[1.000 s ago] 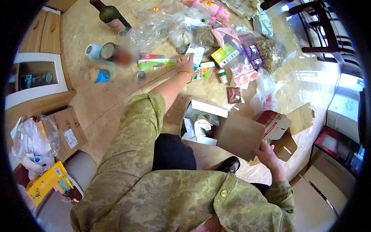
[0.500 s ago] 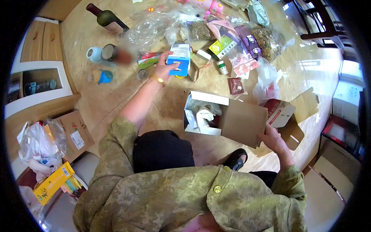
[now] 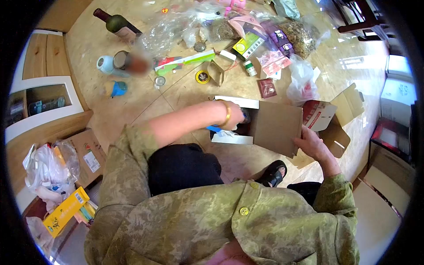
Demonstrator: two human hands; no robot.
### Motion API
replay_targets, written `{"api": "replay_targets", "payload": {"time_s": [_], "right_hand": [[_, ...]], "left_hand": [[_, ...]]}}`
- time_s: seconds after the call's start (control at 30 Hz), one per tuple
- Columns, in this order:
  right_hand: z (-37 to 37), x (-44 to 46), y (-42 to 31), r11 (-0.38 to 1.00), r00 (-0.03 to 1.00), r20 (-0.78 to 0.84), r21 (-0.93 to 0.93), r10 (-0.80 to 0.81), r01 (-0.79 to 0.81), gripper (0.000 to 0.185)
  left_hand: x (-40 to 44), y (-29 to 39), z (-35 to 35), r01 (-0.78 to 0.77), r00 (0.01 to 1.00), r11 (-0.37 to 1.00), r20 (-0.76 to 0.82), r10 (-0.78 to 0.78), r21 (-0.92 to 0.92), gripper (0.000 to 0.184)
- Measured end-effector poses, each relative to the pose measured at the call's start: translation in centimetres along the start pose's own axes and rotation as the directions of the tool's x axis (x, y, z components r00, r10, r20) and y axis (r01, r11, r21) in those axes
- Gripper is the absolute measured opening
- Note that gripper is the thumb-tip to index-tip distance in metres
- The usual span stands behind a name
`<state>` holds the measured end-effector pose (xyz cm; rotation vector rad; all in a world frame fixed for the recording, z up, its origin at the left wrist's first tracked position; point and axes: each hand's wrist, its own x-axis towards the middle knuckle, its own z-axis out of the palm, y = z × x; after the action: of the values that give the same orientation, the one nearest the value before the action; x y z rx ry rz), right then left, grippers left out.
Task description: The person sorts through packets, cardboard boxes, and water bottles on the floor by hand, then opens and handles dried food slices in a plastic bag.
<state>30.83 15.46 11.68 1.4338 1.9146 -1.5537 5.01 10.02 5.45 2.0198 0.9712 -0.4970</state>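
Note:
An open cardboard box [image 3: 278, 128] with white inner flaps lies tilted in front of me. My left hand [image 3: 235, 116], a gold bracelet on its wrist, reaches into the box's opening with its fingers partly hidden. Under that hand shows the edge of a small blue box [image 3: 213, 128], which it holds. A bit of clear plastic and something white [image 3: 227, 133] lie in the opening too. My right hand [image 3: 312, 144] grips the closed end of the cardboard box at its right edge.
Beyond the box are a dark red packet [image 3: 267, 88], a white-and-green bottle [image 3: 249, 68], yellow tape [image 3: 202, 77] and plastic bags [image 3: 304, 84]. A wine bottle [image 3: 119, 25] and jars stand at the far left. Another open carton [image 3: 338, 128] lies right, near my sandalled foot [image 3: 274, 173].
My left hand has carried the small blue box from the floor clutter down and right into the cardboard box's opening. My right hand keeps its grip on the cardboard box.

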Motion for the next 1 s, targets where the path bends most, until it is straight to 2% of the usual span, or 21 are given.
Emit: {"api": "replay_targets", "payload": {"time_s": [0.03,0.1,0.17,0.23,0.27,0.33,0.37,0.4,0.47,0.5,0.57,0.6,0.67,0.7,0.73,0.8,0.83,0.87,0.93,0.97,1.0], "right_hand": [[0.0,-0.1,-0.1,1.0,1.0,0.0,0.0,-0.001,0.001,0.037],[0.0,0.0,-0.4,0.993,1.0,-0.012,-0.117,0.02,-0.022,0.038],[0.1,0.1,-0.4,0.992,1.0,-0.015,-0.125,-0.003,0.001,0.038],[0.1,0.2,0.0,0.991,1.0,-0.021,-0.133,-0.022,0.019,0.039],[0.1,0.3,0.4,0.993,0.998,-0.021,-0.105,-0.052,0.049,0.039],[0.1,0.6,1.1,0.993,0.996,-0.011,-0.078,-0.086,0.085,0.039],[0.2,0.6,1.4,0.999,0.999,-0.009,0.021,-0.048,0.048,0.039],[0.1,0.8,1.6,0.993,1.0,-0.002,0.119,-0.011,0.011,0.038],[-0.1,1.0,1.8,0.995,1.0,0.012,0.094,-0.022,0.02,0.037],[-0.1,1.1,1.8,0.997,0.999,0.019,0.068,-0.03,0.028,0.036],[-0.3,1.3,1.8,0.999,0.999,0.014,0.037,-0.04,0.04,0.035],[-0.3,1.2,1.9,0.999,0.999,0.008,0.012,-0.044,0.044,0.034],[-0.3,1.4,2.9,0.999,1.0,-0.001,-0.022,-0.024,0.024,0.032],[-0.4,1.6,3.1,0.998,1.0,-0.013,-0.057,-0.01,0.01,0.031],[-0.4,1.7,2.9,0.997,1.0,-0.008,-0.07,-0.016,0.016,0.031],[-0.4,1.5,2.6,0.997,0.999,-0.008,-0.06,-0.052,0.052,0.03],[-0.4,1.4,2.4,0.996,0.998,-0.004,-0.07,-0.058,0.057,0.03],[-0.3,1.3,2.2,0.996,0.999,-0.01,-0.076,-0.051,0.05,0.029],[-0.3,1.0,1.9,0.996,0.999,-0.021,-0.08,-0.04,0.038,0.029],[-0.2,0.9,1.8,0.996,0.999,-0.038,-0.088,0.023,-0.027,0.028],[-0.2,1.0,2.1,0.996,0.999,-0.031,-0.09,0.02,-0.022,0.028]], "left_hand": [[0.9,0.6,-0.6,0.018,0.989,0.996,0.143,-0.03,0.085,0.04],[3.5,0.8,0.2,-0.001,0.989,0.997,0.15,-0.01,0.075,0.039],[4.8,0.3,1.2,-0.02,0.987,0.998,0.158,0.01,0.063,0.038],[5.0,0.0,1.4,-0.047,0.997,0.984,-0.068,0.036,-0.17,0.032],[5.1,0.0,1.5,-0.045,0.997,0.984,-0.069,0.034,-0.172,0.032],[4.3,0.4,1.6,0.054,0.98,0.996,-0.187,-0.066,-0.065,0.028],[3.5,0.7,2.3,0.008,0.913,1.0,-0.407,-0.007,0.001,0.028],[3.3,0.9,2.7,0.028,0.852,0.991,-0.522,0.044,0.128,0.026],[3.6,-0.1,3.1,-0.048,0.692,0.953,-0.678,0.248,0.3,0.023],[3.2,-0.6,2.9,-0.046,0.693,0.955,-0.679,0.242,0.294,0.023],[2.1,-2.7,1.5,-0.187,0.617,0.976,-0.759,0.208,0.115,0.021],[2.5,-4.8,1.6,-0.161,0.572,0.982,-0.82,0.013,-0.097,0.023],[4.3,-10.4,2.4,0.162,0.592,0.981,-0.785,-0.18,-0.103,0.029],[3.3,-11.5,2.4,0.278,0.504,0.937,-0.798,-0.33,-0.211,0.033],[3.3,-12.8,3.3,0.282,0.493,0.934,-0.801,-0.338,-0.221,0.033],[4.8,-15.6,6.4,0.528,0.484,0.846,-0.843,-0.234,0.068,0.042],[4.9,-16.0,7.2,0.47,0.546,0.876,-0.817,-0.187,0.114,0.046],[5.5,-16.3,7.5,0.474,0.54,0.874,-0.82,-0.192,0.108,0.046],[5.6,-15.8,7.0,0.47,0.658,0.882,-0.677,-0.33,0.027,0.042],[5.6,-16.2,7.0,0.476,0.612,0.877,-0.741,-0.276,0.066,0.032],[5.8,-16.7,7.2,0.481,0.611,0.874,-0.74,-0.283,0.063,0.032]]}}
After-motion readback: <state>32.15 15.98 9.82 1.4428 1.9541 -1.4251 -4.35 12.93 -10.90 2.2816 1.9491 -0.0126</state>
